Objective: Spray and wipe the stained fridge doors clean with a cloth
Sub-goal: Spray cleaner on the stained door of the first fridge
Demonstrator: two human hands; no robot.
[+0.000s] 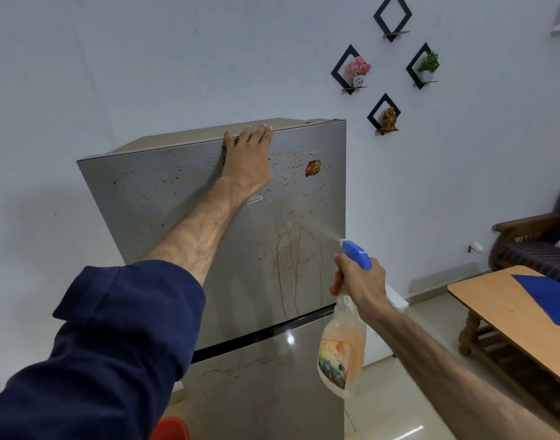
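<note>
A grey two-door fridge stands before me. Its upper door [164, 198] is speckled with brown spots and long brown drips run down its lower right part. The lower door [259, 385] carries a few brown streaks. My left hand [248, 157] lies flat against the upper door, fingers hooked over its top edge. My right hand [361, 277] grips the neck of a clear spray bottle [340, 354] with orange liquid and a blue trigger head, nozzle pointed at the upper door. A faint mist shows at the nozzle. A blue cloth [548, 300] lies on the wooden table at right.
A wooden table [494, 306] stands at the right with a dark wooden sofa [532, 242] behind it. Black diamond wall shelves [351, 69] with small ornaments hang above the fridge's right side. A red object [171, 430] sits on the floor by the fridge's lower left.
</note>
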